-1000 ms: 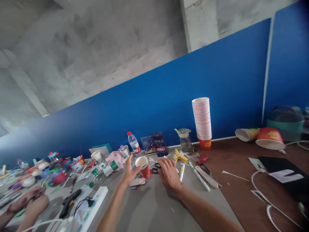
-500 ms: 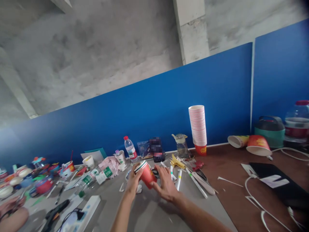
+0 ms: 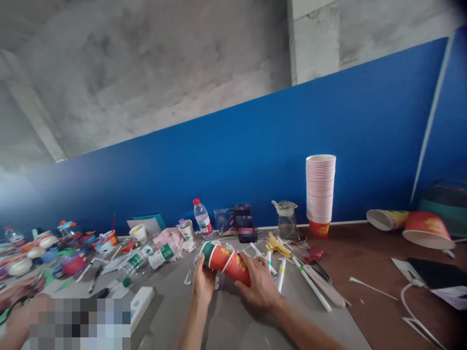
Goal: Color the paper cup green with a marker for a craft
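Between my hands a short row of partly nested paper cups (image 3: 222, 257) lies tilted above the grey table. The cup at its left end is green and the others are red with yellow print. My left hand (image 3: 204, 279) wraps its fingers and thumb around the green end. On the right end, my right hand (image 3: 260, 282) grips the red cup (image 3: 239, 270), thumb below and fingers over the top. Yellow scissors-like clips (image 3: 277, 245) and white sticks (image 3: 281, 274) lie just past my right hand.
A tall stack of paper cups (image 3: 321, 194) stands by the blue partition (image 3: 233, 160). Nearby are a glass jar (image 3: 287, 223), a water bottle (image 3: 203, 221) and a power strip (image 3: 141, 304). Another person's hand (image 3: 22, 291) works at far left among craft pieces.
The nested cups have been drawn partly apart, so the row is longer and the green cup shows more. My right hand has shifted right with its cup. The camera view has turned slightly left.
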### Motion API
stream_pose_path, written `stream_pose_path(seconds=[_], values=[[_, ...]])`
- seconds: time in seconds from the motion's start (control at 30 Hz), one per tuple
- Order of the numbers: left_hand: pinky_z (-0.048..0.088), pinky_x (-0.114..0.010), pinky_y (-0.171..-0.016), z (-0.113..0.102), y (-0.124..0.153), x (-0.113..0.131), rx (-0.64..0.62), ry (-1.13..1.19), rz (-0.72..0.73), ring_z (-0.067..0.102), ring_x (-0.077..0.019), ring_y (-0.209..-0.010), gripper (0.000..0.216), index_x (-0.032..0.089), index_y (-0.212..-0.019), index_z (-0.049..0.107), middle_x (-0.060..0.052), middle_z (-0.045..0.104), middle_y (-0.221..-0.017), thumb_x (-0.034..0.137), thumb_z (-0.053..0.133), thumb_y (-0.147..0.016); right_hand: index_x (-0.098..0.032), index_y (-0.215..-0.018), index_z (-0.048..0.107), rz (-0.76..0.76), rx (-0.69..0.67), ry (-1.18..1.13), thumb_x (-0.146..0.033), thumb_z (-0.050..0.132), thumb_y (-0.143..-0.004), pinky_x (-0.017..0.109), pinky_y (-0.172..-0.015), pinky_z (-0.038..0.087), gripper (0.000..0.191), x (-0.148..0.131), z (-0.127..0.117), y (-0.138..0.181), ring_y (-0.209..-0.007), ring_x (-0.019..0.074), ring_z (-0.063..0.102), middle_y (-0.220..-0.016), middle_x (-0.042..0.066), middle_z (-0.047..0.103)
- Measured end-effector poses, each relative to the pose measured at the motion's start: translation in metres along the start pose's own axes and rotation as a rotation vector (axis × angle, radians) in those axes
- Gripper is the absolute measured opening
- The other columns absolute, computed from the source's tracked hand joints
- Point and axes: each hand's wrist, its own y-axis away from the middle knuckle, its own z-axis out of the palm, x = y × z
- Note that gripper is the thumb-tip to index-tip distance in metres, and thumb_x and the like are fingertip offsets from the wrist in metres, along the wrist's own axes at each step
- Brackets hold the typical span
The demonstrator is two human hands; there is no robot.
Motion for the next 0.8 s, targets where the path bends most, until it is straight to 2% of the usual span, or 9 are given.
stream_pose_path(seconds=[0.07,0.17,0.33,0.53,0.67,0.8], values=[[0.052,-0.032,-0.073,-0.006,-0.003,0.004,0.065,0.017,0.035,0.066,-0.0206,-0.084,0.031,0.021,-0.099,0.067,-0.005,0.072,-0.095,0.039,0.066,-0.074,-0.015,-0.131,0.046,-0.016,-0.016,0.022,-0.031,0.062,-0.072,0.049,-0.103,0.026,0.063,0.006,-0.004,-0.002,-0.108,0.0304,0.055,-0.12,0.014,0.061],[0.051,-0.032,-0.068,-0.011,-0.005,0.003,0.099,0.01,0.034,0.066,-0.021,-0.08,0.034,0.021,-0.1,0.065,-0.004,0.071,-0.089,0.043,0.066,-0.073,-0.016,-0.131,0.046,-0.022,-0.053,0.039,-0.033,0.062,-0.072,0.048,-0.102,0.026,0.063,0.012,-0.008,-0.003,-0.106,0.0296,0.057,-0.116,0.013,0.063],[0.051,-0.036,-0.076,-0.005,0.0,-0.01,-0.031,-0.016,0.012,0.066,-0.024,-0.089,0.047,0.02,-0.106,0.06,-0.008,0.069,-0.1,0.051,0.067,-0.071,-0.015,-0.131,0.046,-0.025,-0.042,0.046,-0.034,0.062,-0.072,0.048,-0.104,0.023,0.064,0.01,-0.003,-0.001,-0.108,0.029,0.055,-0.121,0.013,0.061],[0.05,-0.029,-0.071,0.0,0.008,-0.021,-0.017,-0.146,0.109,0.065,-0.0143,-0.074,0.051,0.028,-0.109,0.052,0.003,0.068,-0.091,0.031,0.077,-0.065,-0.019,-0.132,0.046,-0.076,-0.025,0.076,-0.034,0.062,-0.072,0.047,-0.103,0.022,0.064,0.011,-0.002,0.0,-0.112,0.0281,0.052,-0.125,0.012,0.057],[0.049,-0.029,-0.076,-0.002,0.008,-0.024,-0.055,-0.176,0.114,0.065,-0.0146,-0.08,0.052,0.028,-0.11,0.055,0.001,0.069,-0.096,0.03,0.078,-0.063,-0.021,-0.131,0.047,-0.058,-0.027,0.144,-0.031,0.062,-0.071,0.048,-0.103,0.021,0.062,0.021,-0.01,-0.002,-0.115,0.0283,0.05,-0.126,0.012,0.055],[0.048,-0.032,-0.082,-0.004,0.006,-0.029,-0.106,-0.201,0.102,0.065,-0.0179,-0.087,0.041,0.023,-0.1,0.063,-0.001,0.07,-0.095,0.032,0.077,-0.063,-0.021,-0.132,0.047,-0.042,-0.019,0.207,-0.027,0.062,-0.072,0.05,-0.104,0.018,0.062,0.03,-0.015,-0.004,-0.112,0.028,0.051,-0.124,0.011,0.056]])
